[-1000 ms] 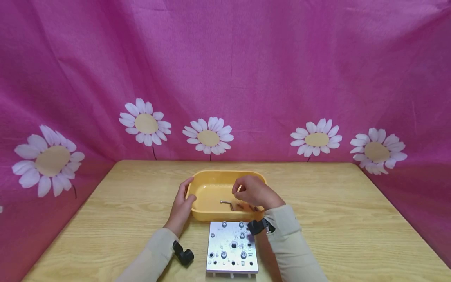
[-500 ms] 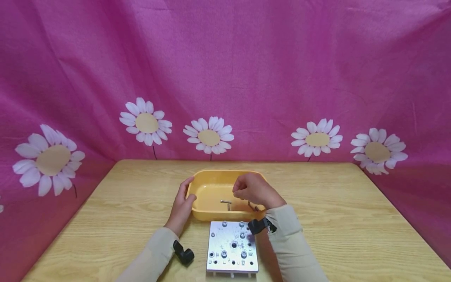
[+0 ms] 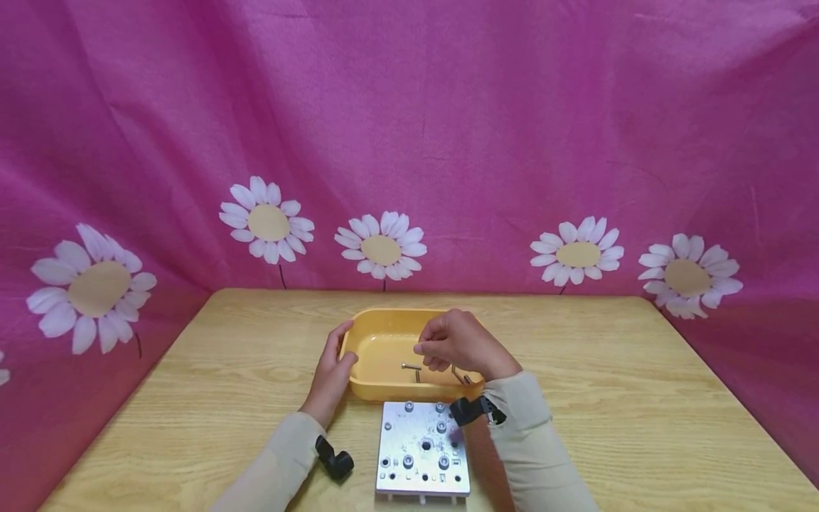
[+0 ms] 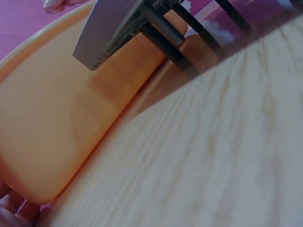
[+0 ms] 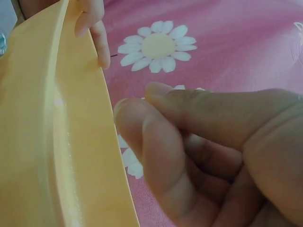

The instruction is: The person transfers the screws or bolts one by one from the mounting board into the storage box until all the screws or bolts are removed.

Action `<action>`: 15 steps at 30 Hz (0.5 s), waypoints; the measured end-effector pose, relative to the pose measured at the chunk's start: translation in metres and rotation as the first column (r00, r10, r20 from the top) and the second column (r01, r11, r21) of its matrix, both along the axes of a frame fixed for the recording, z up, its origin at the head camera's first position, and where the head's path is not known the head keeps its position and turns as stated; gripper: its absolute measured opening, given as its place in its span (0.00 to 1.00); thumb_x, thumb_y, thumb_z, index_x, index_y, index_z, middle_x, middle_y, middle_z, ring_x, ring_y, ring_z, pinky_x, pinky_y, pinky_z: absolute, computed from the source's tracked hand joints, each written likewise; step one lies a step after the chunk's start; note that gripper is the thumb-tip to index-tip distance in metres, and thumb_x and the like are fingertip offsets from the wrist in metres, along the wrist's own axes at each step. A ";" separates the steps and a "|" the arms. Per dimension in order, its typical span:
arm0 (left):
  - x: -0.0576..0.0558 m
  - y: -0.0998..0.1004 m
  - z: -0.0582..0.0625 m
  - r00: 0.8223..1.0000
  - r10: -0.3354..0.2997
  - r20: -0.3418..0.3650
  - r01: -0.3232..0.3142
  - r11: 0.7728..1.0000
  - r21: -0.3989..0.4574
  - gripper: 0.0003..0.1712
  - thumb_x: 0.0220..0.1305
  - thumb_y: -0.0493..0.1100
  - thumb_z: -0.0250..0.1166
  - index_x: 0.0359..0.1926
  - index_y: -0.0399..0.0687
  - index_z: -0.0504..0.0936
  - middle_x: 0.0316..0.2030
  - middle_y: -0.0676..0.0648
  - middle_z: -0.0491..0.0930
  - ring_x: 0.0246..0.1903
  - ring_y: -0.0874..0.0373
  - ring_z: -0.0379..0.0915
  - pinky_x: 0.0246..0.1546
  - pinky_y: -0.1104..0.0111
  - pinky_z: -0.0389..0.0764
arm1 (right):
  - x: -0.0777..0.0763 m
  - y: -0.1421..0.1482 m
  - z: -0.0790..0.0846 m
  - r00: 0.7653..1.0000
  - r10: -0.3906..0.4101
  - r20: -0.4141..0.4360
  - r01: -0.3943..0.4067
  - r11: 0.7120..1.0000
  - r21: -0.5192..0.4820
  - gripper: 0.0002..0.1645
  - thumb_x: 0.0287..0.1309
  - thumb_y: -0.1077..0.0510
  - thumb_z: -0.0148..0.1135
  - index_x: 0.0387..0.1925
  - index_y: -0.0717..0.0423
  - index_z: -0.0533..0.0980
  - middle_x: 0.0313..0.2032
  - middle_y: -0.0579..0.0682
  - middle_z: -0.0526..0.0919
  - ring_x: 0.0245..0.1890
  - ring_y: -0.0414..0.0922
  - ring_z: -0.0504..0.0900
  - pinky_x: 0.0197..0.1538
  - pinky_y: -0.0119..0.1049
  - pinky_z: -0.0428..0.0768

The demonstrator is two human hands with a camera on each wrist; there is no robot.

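Note:
My left hand (image 3: 330,373) grips the left end of a yellow plastic bin (image 3: 384,391), thumb over the rim and fingers along the outer wall. Over the bin's right half is my right hand (image 3: 462,345), fingers curled and thumb tip against the index finger. In the right wrist view, nothing shows between the right hand's fingertips (image 5: 129,108). Metal screws lie on the bin floor, among them a long screw (image 3: 411,366) and a shorter one (image 3: 417,376). More screws (image 3: 467,380) lie at the right end, partly below the right hand.
Just in front of the bin stands a silver metal plate (image 3: 416,434) with holes and several socket-head screws, raised on threaded legs (image 4: 162,43). The wooden table (image 3: 192,427) runs back to a pink flowered curtain (image 3: 473,142).
The screws on the bin floor lie differently from a second ago. My right hand has risen slightly, its fingers shifting. My left hand keeps its grip on the bin.

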State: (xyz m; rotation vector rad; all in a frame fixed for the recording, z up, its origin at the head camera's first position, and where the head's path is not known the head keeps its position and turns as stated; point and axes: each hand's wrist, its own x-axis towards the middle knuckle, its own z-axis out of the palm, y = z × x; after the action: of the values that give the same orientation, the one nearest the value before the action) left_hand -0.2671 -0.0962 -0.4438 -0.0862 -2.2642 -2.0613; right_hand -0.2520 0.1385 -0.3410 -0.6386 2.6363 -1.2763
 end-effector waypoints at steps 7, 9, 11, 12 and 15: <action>0.000 0.001 0.001 1.000 0.002 -0.001 -0.002 1.000 0.004 0.34 0.62 0.34 0.48 0.69 0.56 0.61 0.74 0.48 0.48 0.74 0.51 0.37 0.69 0.54 0.52 | 0.003 -0.004 0.003 0.997 0.068 -0.025 -0.067 0.997 0.038 0.01 0.57 0.63 0.65 0.31 0.58 0.80 0.26 0.46 0.83 0.27 0.42 0.83 0.36 0.39 0.83; 0.000 0.001 0.001 1.000 0.005 0.001 -0.005 1.000 0.004 0.34 0.62 0.35 0.48 0.69 0.57 0.61 0.74 0.49 0.49 0.74 0.51 0.38 0.69 0.54 0.52 | 0.004 -0.006 0.004 0.995 0.077 -0.057 -0.073 0.995 0.064 0.02 0.55 0.64 0.66 0.31 0.56 0.80 0.26 0.44 0.82 0.27 0.41 0.81 0.36 0.37 0.81; 0.000 0.001 0.002 1.000 0.007 0.004 -0.007 1.000 0.002 0.33 0.62 0.35 0.48 0.69 0.57 0.61 0.74 0.49 0.49 0.74 0.51 0.38 0.69 0.53 0.52 | 0.006 -0.007 0.005 0.993 0.090 -0.082 -0.084 0.994 0.075 0.05 0.54 0.65 0.67 0.30 0.53 0.80 0.26 0.43 0.82 0.27 0.41 0.80 0.36 0.36 0.80; 0.000 0.001 0.002 1.000 0.008 0.009 -0.008 1.000 0.000 0.33 0.62 0.35 0.48 0.69 0.57 0.60 0.74 0.49 0.49 0.74 0.51 0.38 0.69 0.53 0.52 | 0.006 -0.008 0.005 0.991 0.097 -0.088 -0.090 0.993 0.076 0.06 0.53 0.66 0.67 0.30 0.53 0.80 0.25 0.43 0.82 0.27 0.41 0.79 0.35 0.36 0.80; -0.001 0.001 0.002 1.000 0.013 0.019 -0.013 1.000 -0.002 0.33 0.62 0.36 0.48 0.69 0.58 0.61 0.74 0.50 0.49 0.74 0.51 0.38 0.69 0.53 0.52 | 0.007 -0.011 0.006 0.988 0.137 -0.074 -0.132 0.989 0.066 0.06 0.52 0.67 0.68 0.30 0.54 0.80 0.25 0.44 0.82 0.26 0.41 0.80 0.34 0.35 0.80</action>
State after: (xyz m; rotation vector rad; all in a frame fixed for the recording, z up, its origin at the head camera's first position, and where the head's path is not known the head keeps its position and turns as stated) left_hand -0.2678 -0.0953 -0.4419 -0.0520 -2.2722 -2.0623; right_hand -0.2453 0.1276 -0.3352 -0.8572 2.6307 -1.1523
